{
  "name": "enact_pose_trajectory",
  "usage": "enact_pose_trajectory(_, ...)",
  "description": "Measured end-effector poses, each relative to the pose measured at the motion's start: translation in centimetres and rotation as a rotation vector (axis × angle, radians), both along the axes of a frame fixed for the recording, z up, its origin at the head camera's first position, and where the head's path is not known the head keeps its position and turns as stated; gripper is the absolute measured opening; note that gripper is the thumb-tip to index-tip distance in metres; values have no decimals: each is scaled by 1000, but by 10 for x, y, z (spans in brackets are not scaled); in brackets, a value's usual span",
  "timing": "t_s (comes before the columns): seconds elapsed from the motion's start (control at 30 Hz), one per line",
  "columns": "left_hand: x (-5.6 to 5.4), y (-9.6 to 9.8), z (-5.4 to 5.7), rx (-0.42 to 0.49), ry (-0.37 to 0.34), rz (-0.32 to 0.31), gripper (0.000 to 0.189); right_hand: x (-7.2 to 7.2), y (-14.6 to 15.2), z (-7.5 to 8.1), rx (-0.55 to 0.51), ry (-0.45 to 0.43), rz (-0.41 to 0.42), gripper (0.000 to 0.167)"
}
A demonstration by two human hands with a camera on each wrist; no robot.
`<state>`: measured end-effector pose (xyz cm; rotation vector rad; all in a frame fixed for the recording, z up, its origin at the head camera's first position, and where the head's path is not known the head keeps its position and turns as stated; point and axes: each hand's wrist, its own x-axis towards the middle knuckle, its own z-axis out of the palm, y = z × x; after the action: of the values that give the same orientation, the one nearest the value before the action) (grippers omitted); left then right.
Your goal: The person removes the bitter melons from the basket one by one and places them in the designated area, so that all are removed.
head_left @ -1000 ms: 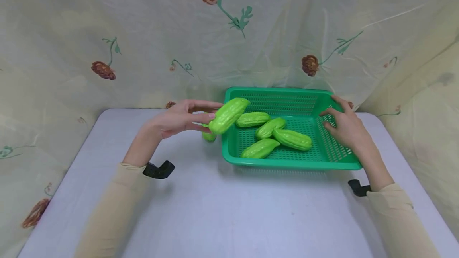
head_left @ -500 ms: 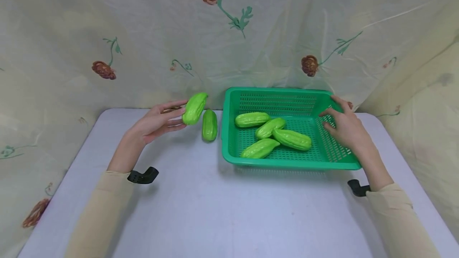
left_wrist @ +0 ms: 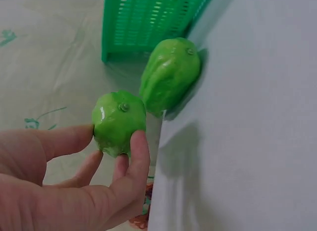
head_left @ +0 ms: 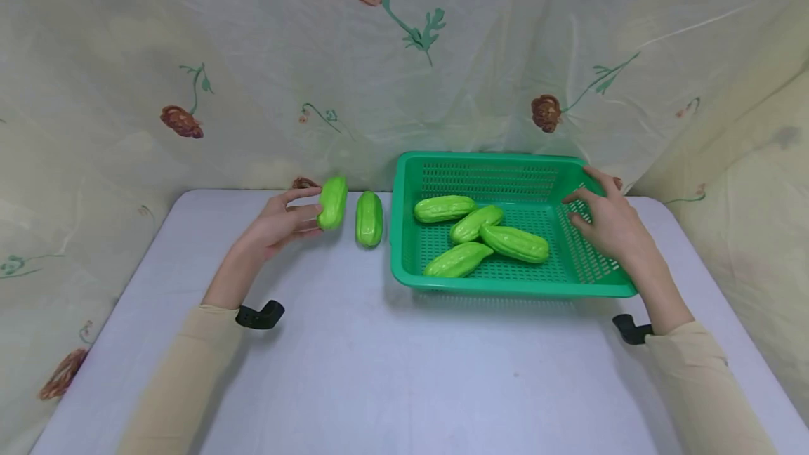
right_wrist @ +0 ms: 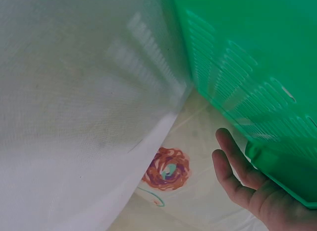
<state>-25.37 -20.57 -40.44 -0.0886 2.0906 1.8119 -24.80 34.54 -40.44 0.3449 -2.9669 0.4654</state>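
Observation:
My left hand (head_left: 278,223) pinches a light green, ridged bitter melon (head_left: 332,203), held upright above the back left of the table. In the left wrist view, thumb and fingers lie on opposite sides of that melon, its stem end facing the camera. Just right of it, a second bitter melon (head_left: 369,219) lies on the table beside the green plastic basket (head_left: 505,288). Several more bitter melons (head_left: 515,244) rest inside the basket, towards its left and middle. My right hand (head_left: 609,223) holds the basket's right rim, with some fingers (right_wrist: 233,166) outside the wall.
A white-covered table (head_left: 411,371) extends in front of the basket. Behind it hangs a pale curtain (head_left: 265,55) with printed flowers, close to the table's back edge. Each wrist carries a black camera mount (head_left: 260,315).
My left hand has carried the bitter melon left, away from over the basket, then turned it upright beside the melon on the table. The right hand and basket stay put.

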Motion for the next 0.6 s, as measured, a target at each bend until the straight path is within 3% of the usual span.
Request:
enact_pose_trajectory(0.3, 3, 9, -18, -46, 16, 4, 62, -1, 0, -1, 8, 3, -1, 28)
enact_pose_trajectory(0.6, 5, 18, -22, -92, 38, 24, 59, -1, 0, -1, 1, -4, -8, 29)
